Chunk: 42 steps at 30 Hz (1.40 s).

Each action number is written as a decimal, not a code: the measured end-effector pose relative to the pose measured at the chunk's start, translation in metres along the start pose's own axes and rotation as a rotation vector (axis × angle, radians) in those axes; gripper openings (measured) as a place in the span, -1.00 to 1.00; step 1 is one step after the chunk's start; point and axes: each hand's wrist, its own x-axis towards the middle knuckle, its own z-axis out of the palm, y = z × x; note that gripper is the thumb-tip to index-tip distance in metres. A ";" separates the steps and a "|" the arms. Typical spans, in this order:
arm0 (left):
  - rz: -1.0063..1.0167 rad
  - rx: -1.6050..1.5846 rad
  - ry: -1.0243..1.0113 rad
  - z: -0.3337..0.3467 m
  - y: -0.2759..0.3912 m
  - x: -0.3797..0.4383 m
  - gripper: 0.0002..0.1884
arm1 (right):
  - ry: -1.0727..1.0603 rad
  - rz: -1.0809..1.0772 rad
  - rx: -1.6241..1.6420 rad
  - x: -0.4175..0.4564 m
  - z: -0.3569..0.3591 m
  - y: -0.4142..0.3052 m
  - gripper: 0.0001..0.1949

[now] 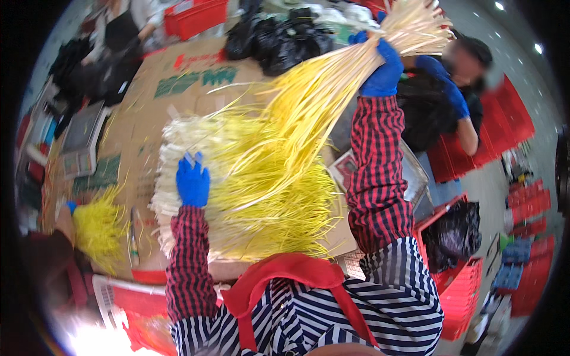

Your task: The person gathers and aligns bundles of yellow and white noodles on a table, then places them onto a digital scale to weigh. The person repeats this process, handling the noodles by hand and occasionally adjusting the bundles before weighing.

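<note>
A wide heap of yellow chives (276,213) lies across the cardboard before me, its pale stem ends to the left and yellow leaf tips to the right. On the pale ends rests my left hand (193,180), blue-gloved, fingers spread, with nothing gripped. Raised at the upper right, my right hand (383,71), also gloved in blue, clasps a thick bunch of yellow chives (311,98) around its stems. That bunch's pale ends point up and away; its loose leaves hang down over the heap.
Flattened cardboard (133,115) covers the table. A scale (82,138) stands left, another metal-topped scale (416,175) right. Black plastic bags (280,40) crowd the far edge. Co-workers are at the right, upper left and left, the last beside a smaller chive bunch (98,227). Red crates (458,289) stand lower right.
</note>
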 end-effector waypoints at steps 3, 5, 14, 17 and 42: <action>0.008 0.031 0.000 0.001 -0.001 0.001 -0.41 | 0.006 -0.289 0.017 0.019 -0.053 -0.076 -0.64; -0.001 0.045 -0.046 0.001 -0.002 0.002 -0.42 | -0.143 -0.260 0.039 0.016 -0.091 -0.143 -0.66; 0.004 0.062 -0.085 -0.003 -0.006 0.001 -0.43 | 0.516 -0.301 -0.758 0.012 -0.162 -0.427 -0.65; 0.033 0.051 -0.036 -0.001 -0.008 0.003 -0.42 | 0.164 -0.096 -1.185 0.039 -0.196 -0.443 -0.67; -0.336 -0.746 0.167 -0.146 0.037 -0.109 -0.86 | -0.485 0.639 -1.706 -0.069 -0.310 -0.074 0.06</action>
